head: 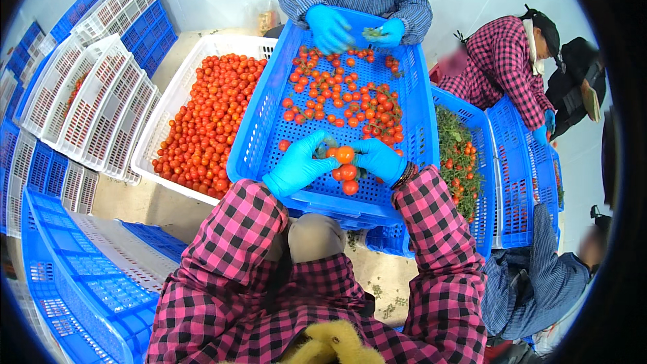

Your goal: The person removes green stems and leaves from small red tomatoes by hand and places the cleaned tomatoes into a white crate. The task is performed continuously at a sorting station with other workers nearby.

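Above the near end of a blue plastic crate (263, 126), a small bunch of cherry tomatoes (347, 172) is held between my hands. My left hand (302, 164), in a blue glove with stained fingertips, pinches it from the left. On its other side, my gloved right hand (381, 159) grips the bunch, its fingertips partly hidden behind the fruit. Loose tomatoes and trusses on green stems (386, 111) lie across the perforated crate floor, thickest at the right wall. A single tomato (284, 145) rests just beyond my left hand.
A white crate (146, 146) heaped with loose red tomatoes (212, 116) adjoins on the left. Across from me, a co-worker's gloved hands (329, 28) reach into the blue crate. To the right stands a crate of tomatoes with green stems (457, 162). Stacked crates (96, 106) fill the far left.
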### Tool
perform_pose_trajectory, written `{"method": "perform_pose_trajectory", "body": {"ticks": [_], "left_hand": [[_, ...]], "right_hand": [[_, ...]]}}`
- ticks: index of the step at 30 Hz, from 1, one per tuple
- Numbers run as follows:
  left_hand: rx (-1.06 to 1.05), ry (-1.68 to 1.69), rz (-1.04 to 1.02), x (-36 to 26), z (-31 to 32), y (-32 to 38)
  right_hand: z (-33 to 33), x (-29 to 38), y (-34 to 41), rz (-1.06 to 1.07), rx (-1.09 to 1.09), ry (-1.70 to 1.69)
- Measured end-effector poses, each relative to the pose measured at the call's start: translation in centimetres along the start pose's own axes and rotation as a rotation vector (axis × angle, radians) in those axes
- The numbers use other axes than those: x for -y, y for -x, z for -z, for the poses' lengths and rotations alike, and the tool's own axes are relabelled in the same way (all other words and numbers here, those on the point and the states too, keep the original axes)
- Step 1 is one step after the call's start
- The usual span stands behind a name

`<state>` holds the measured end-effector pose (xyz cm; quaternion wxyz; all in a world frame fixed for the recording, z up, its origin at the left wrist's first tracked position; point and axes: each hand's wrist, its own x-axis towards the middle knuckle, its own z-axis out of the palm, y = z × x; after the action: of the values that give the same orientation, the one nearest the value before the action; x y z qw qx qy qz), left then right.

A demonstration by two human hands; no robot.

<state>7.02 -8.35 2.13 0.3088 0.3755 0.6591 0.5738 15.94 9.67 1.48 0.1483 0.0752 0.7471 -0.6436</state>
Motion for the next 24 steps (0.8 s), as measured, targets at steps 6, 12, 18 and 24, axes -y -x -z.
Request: {"method": "perform_pose_trajectory", "body": {"ticks": [6, 12, 18, 24], "left_hand": [[0.021, 0.885, 0.176, -2.2, 0.3, 0.9], [-0.149, 0.211, 0.035, -0.7, -2.5, -0.9], [-0.379, 0.156, 0.092, -0.4, -2.4, -1.7], [-0.061, 0.527, 0.249, -2.0, -2.1, -0.8]], "right_hand": [[-0.3, 0.4, -0.4, 0.068, -0.122, -0.222], [-0.2, 0.0, -1.2, 0.151, -0.358, 0.22], [-0.2, 0.2, -1.0, 0.456, -0.687, 0.193], [0.0, 0.7, -1.0, 0.356, -0.683, 0.285]]}}
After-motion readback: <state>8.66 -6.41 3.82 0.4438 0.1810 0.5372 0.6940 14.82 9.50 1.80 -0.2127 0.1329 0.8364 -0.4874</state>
